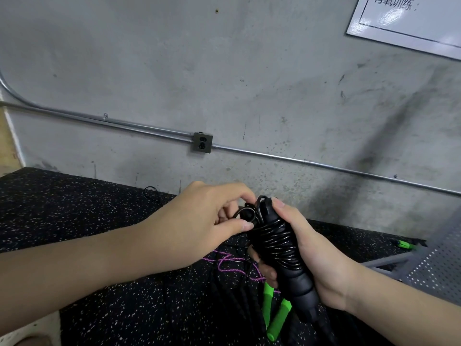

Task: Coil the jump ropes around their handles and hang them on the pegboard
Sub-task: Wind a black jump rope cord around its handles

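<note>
From the head camera I see my right hand (309,248) wrapped around the black handles (296,278), the black rope (274,239) coiled tight around their upper half. My left hand (212,218) pinches a loose loop of that rope at the far end, fingers (243,196) curled narrow. Below, on the speckled black mat (99,245), lie green handles (277,318) and a purple rope (229,264). A perforated grey panel (439,265) sits right. On the concrete wall (199,71) are a conduit (324,163), an outlet (202,142) and a whiteboard (409,23); its writing is partly cut off.
</note>
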Action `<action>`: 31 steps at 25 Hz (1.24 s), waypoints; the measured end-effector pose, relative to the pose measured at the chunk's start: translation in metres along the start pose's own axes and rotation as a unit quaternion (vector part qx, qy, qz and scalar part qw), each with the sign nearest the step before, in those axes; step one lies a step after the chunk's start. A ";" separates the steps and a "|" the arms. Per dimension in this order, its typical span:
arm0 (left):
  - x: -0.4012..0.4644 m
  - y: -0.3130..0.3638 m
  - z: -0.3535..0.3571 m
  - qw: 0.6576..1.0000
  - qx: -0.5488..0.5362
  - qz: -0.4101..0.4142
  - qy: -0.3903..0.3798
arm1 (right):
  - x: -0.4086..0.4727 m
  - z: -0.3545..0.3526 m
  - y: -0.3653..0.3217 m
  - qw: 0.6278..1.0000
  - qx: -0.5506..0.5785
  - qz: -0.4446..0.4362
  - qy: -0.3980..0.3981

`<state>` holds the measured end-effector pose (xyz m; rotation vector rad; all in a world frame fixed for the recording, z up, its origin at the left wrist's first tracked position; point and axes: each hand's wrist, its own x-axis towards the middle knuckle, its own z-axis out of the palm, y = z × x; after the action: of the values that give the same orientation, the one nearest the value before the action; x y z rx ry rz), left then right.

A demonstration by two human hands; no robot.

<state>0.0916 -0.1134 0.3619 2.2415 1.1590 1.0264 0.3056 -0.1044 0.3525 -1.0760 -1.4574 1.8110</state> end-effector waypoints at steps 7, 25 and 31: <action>-0.002 0.007 0.004 0.994 0.037 0.023 0.105 | -0.001 0.005 0.000 0.999 0.040 0.004 -0.013; 0.005 -0.003 0.025 0.967 -0.082 0.104 0.216 | 0.005 0.005 -0.008 0.979 0.195 0.002 -0.051; 0.010 -0.005 0.021 0.961 -0.028 0.105 0.255 | 0.005 0.007 -0.008 0.980 0.189 0.007 -0.056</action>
<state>0.1092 -0.1027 0.3492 2.1498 1.0718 1.7763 0.2962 -0.1019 0.3595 -0.8042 -1.1033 2.0792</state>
